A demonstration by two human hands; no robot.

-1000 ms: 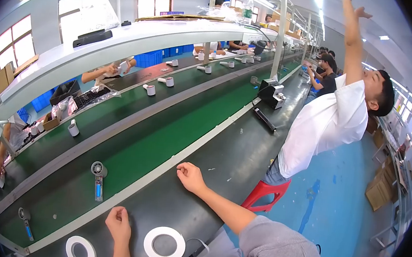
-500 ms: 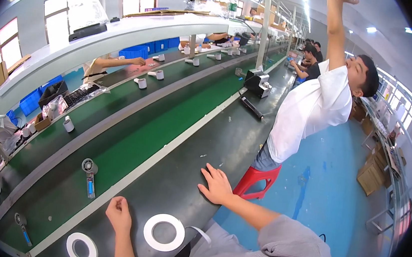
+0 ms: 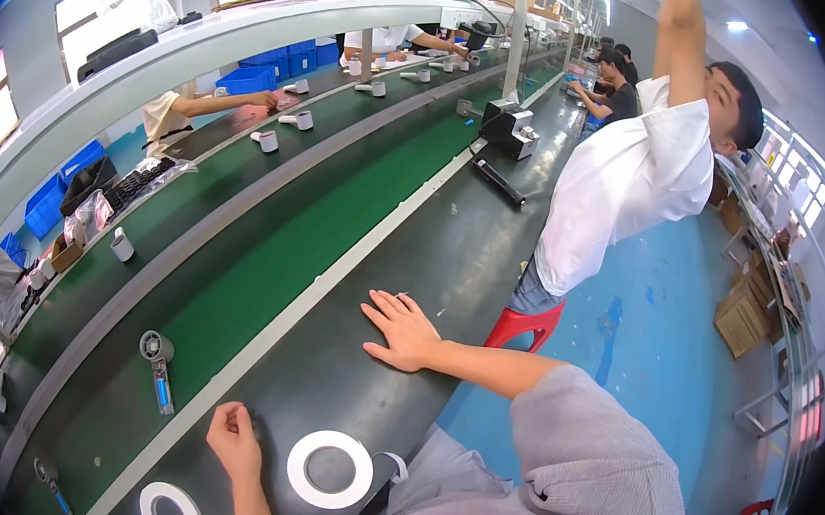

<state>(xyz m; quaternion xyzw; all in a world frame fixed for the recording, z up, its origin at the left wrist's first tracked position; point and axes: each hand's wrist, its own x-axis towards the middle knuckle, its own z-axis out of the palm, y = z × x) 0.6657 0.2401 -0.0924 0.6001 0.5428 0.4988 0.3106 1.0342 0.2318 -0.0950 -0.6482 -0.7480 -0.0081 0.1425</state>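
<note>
My right hand (image 3: 402, 334) lies flat on the dark worktop (image 3: 402, 257), fingers spread, with nothing in it. My left hand (image 3: 237, 442) is closed, fingers curled together, near the pale strip beside the green belt. Whatever it may hold is hidden. Just right of it a white tape roll (image 3: 299, 467) lies flat, with a loose end (image 3: 401, 465) sticking out at the right. A second white tape roll (image 3: 148, 509) rests below the left hand. On the belt are a grey handheld fan (image 3: 157, 371) with a blue cell in its handle and a similar fan (image 3: 54, 489) nearer the lower edge.
A black device (image 3: 510, 127) and a black cylindrical tool (image 3: 498, 181) stand farther up the worktop. Several white handheld parts (image 3: 296, 120) line the far belt, where other people work. A person in a white shirt (image 3: 621, 189) with a raised arm is beside a red stool (image 3: 524, 326).
My right hand has slid farther up and left on the worktop. My left hand stays nearly in place, still closed. The view has shifted slightly, moving the background leftward.
</note>
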